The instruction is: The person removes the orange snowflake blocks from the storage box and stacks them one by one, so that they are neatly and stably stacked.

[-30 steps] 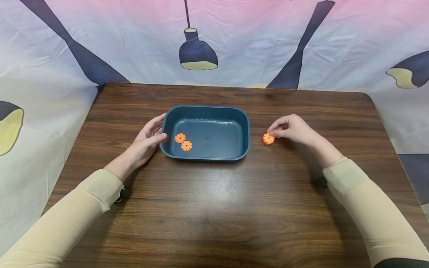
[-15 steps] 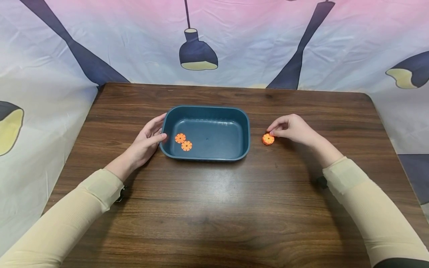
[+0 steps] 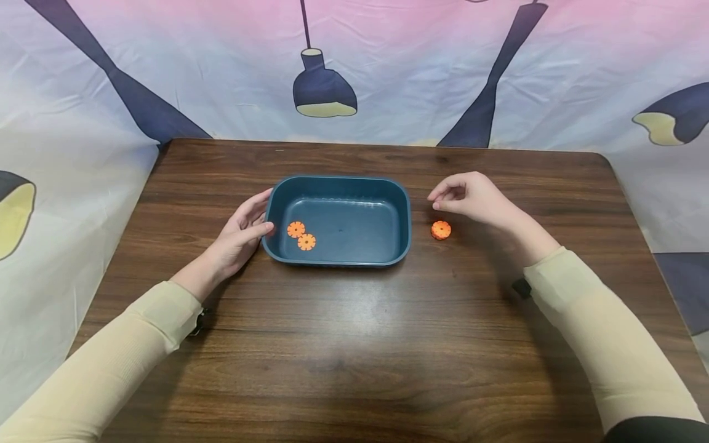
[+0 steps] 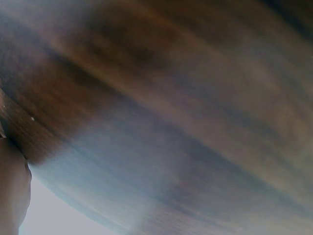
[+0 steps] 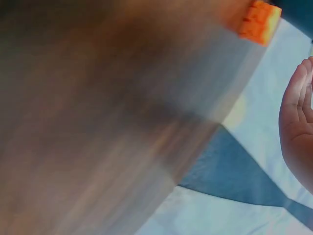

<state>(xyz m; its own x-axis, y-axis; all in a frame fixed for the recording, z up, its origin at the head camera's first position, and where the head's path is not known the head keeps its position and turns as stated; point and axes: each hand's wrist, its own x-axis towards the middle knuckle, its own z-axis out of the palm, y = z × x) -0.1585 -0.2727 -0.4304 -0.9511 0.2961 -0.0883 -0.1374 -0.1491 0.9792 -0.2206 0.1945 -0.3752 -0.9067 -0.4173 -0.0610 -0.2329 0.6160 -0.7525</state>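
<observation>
A dark blue-green plastic tub [image 3: 354, 237] stands on the table. Two flat orange notched discs [image 3: 296, 229] lie inside it, toward the left end. My left hand [image 3: 240, 237] holds the tub's left end, thumb at the rim and fingers along the outer wall. To the right of the tub is a small stack of orange notched discs [image 3: 440, 230], its ridged side showing in the right wrist view as an orange stack [image 5: 260, 22]. Above and behind that stack hovers my right hand [image 3: 471, 197], thumb and forefinger slightly parted, nothing visible between them.
The brown wood-grain table [image 3: 343, 344] reaches back to a patterned cloth [image 3: 410, 80] hanging behind it. The left wrist view is mostly blurred tabletop [image 4: 161, 107], with part of the hand at its left edge.
My right hand has lifted off the orange stack and moved up and slightly back, leaving the stack on the table. My left hand and the tub stay put; the head view has shifted slightly.
</observation>
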